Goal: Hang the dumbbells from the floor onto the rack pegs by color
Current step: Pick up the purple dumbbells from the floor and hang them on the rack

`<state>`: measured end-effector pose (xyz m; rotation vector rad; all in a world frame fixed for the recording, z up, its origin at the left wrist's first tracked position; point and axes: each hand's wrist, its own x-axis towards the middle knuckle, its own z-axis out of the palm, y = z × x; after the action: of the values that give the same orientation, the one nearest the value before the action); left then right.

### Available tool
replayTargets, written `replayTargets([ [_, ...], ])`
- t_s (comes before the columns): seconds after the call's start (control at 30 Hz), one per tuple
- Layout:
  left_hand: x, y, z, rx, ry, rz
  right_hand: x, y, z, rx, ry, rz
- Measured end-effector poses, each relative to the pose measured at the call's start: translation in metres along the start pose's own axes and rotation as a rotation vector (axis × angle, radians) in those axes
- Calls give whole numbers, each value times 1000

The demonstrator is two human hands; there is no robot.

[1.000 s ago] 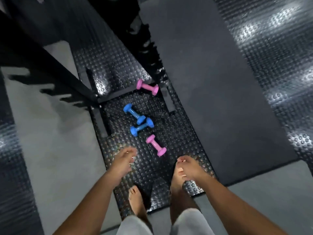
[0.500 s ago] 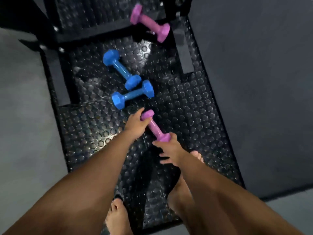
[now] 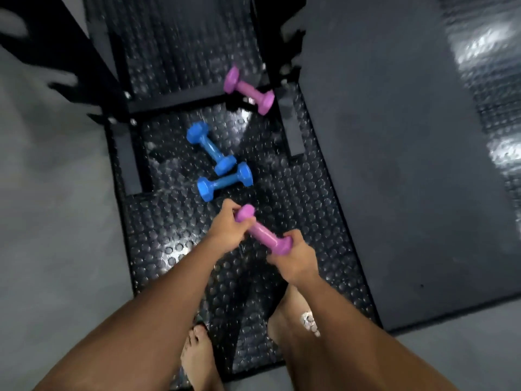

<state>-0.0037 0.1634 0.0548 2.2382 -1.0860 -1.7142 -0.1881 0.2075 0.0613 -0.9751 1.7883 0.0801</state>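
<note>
I hold a pink dumbbell (image 3: 263, 231) by both ends just above the studded mat. My left hand (image 3: 229, 230) grips its far head and my right hand (image 3: 294, 256) grips its near head. Two blue dumbbells lie on the mat beyond it, one angled (image 3: 211, 148) and one (image 3: 224, 182) nearly crosswise, their ends touching. A second pink dumbbell (image 3: 249, 90) lies farther off against the rack's black base bar (image 3: 174, 105). The rack pegs are out of view.
The black studded mat (image 3: 310, 215) runs away from my bare feet (image 3: 197, 359). Black rack legs (image 3: 125, 165) flank the dumbbells left and right. A smooth dark mat (image 3: 394, 165) lies to the right, grey floor (image 3: 56, 221) to the left.
Both hands reached down from empty to the near pink dumbbell, closed round its two heads and lifted it slightly. The view dropped closer to the floor.
</note>
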Motion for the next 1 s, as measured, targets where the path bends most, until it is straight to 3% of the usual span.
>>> replayTargets([
  [0.13,-105,62,-53,-224,-71,28,-99,-52,-72,49,41,-130],
  [0.37,-384,215,-173,-596,-240,214,-405,-170,-266,10,227,-653],
  [0.5,-511,263,-195,-896,-347,82,-524,-194,-319,307,-26,-757],
  [0.57,-551,271,-187,-982,-362,18,-552,-204,-319,402,-111,-818],
  [0.67,-577,273,-174,-1101,-403,-1,-576,-227,-330,482,-46,-927],
  [1.0,-597,286,-166,-1306,-353,4,-604,-258,-374,177,-109,-1061],
])
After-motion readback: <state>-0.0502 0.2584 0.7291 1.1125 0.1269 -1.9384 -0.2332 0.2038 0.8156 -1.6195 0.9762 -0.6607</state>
